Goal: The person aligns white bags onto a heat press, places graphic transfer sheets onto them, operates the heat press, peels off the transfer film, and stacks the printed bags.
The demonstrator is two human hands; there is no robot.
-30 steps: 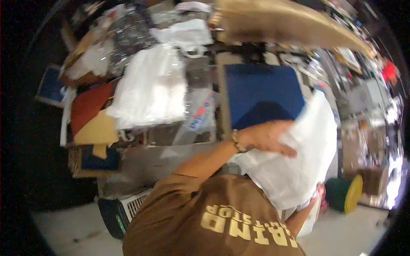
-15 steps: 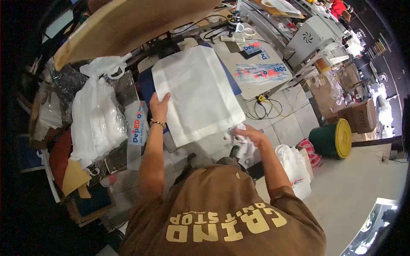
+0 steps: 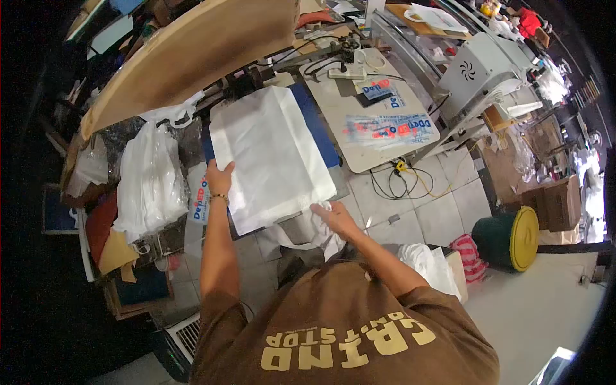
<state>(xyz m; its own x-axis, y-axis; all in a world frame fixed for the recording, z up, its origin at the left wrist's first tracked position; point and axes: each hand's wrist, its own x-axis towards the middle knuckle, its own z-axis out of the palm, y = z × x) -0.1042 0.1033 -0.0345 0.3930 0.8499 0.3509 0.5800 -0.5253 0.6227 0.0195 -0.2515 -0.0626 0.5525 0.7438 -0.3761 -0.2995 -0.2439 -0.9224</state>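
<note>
A white fabric bag (image 3: 273,151) lies spread over a blue board (image 3: 314,122), which shows along its right and left sides. My left hand (image 3: 220,179) grips the bag's left edge, thumb on top, the fingers partly under the cloth. My right hand (image 3: 335,217) is closed on a bunched white cloth part (image 3: 326,236) at the bag's near right corner. A white strap hangs in a loop below the bag's near edge, between my two hands.
Left of the board lies a stack of white bags (image 3: 153,179). A large curved tan panel (image 3: 192,58) rises behind. On the right are a beige board (image 3: 369,109) with printed film, a grey machine (image 3: 478,67), floor cables (image 3: 401,173) and a green bin (image 3: 497,237).
The white bag has shifted left and now lies lower on the blue board. Both hands have moved left and down with it, and the bunched cloth and a strap loop show more clearly.
</note>
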